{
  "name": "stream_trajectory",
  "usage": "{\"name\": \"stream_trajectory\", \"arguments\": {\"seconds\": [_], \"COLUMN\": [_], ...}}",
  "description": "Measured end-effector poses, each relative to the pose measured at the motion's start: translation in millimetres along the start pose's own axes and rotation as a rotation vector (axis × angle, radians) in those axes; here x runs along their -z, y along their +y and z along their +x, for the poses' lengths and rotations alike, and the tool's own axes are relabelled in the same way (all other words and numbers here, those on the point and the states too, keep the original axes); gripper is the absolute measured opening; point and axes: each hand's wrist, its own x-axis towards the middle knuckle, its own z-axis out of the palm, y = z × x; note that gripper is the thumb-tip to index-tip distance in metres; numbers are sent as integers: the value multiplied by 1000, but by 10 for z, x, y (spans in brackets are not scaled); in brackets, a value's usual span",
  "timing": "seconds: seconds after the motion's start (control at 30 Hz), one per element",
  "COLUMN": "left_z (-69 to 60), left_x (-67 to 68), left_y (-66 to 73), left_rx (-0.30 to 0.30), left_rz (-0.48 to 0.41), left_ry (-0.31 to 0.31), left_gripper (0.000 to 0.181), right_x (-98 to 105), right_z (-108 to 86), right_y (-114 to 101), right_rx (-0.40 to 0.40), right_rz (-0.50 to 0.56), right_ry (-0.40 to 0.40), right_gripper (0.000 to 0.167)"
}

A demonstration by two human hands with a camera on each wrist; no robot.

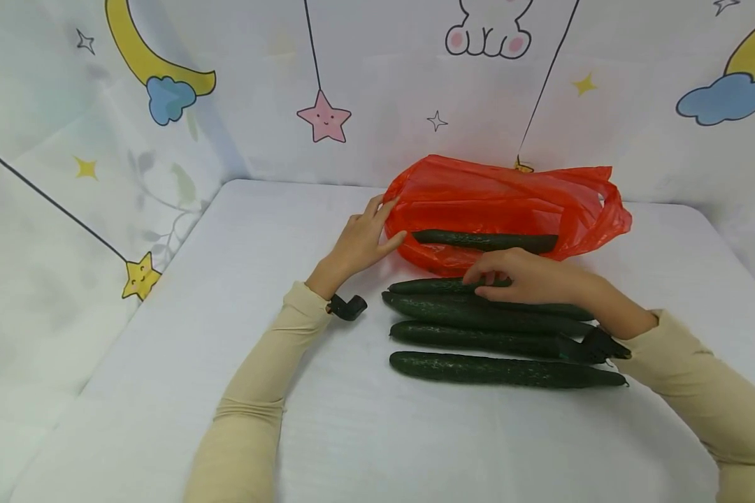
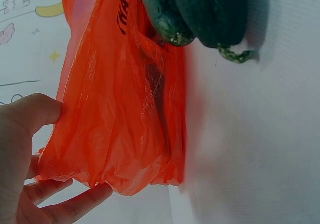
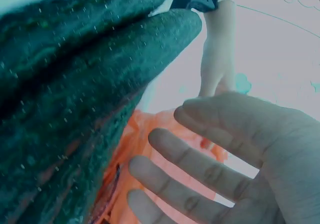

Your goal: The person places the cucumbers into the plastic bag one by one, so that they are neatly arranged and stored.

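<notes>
A red plastic bag (image 1: 491, 209) lies at the back of the table, its mouth toward the front, with a dark green cucumber (image 1: 484, 240) inside. The left hand (image 1: 360, 241) touches the bag's left end; in the left wrist view, thumb and fingers of that hand (image 2: 20, 134) rest loosely along the bag's edge (image 2: 100, 124). Just in front of the bag, the right hand (image 1: 522, 276) is over the rearmost of several cucumbers (image 1: 491, 316) laid side by side. The right wrist view has its fingers (image 3: 190, 164) spread beside the cucumbers (image 3: 90, 79), gripping nothing.
The cucumber nearest the front (image 1: 509, 370) lies slightly apart from the others. White cloth covers the table (image 1: 415, 447). Behind the bag hangs a printed backdrop (image 1: 384, 70) with stars, moons and clouds. Black devices are strapped at both wrists.
</notes>
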Motion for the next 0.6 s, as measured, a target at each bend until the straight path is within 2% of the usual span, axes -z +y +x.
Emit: {"name": "stream_trajectory", "arguments": {"seconds": [0.2,0.6], "left_z": [2,-4], "left_x": [13,12], "left_y": [4,9], "left_rx": [9,10], "left_rz": [-5,-5], "left_ry": [-11,-12], "left_gripper": [66,66], "right_x": [-76,-181], "right_z": [-22,-55], "right_y": [13,102], "right_rx": [-12,35], "right_rz": [40,95], "right_ry": [-49,-65], "right_gripper": [24,23]}}
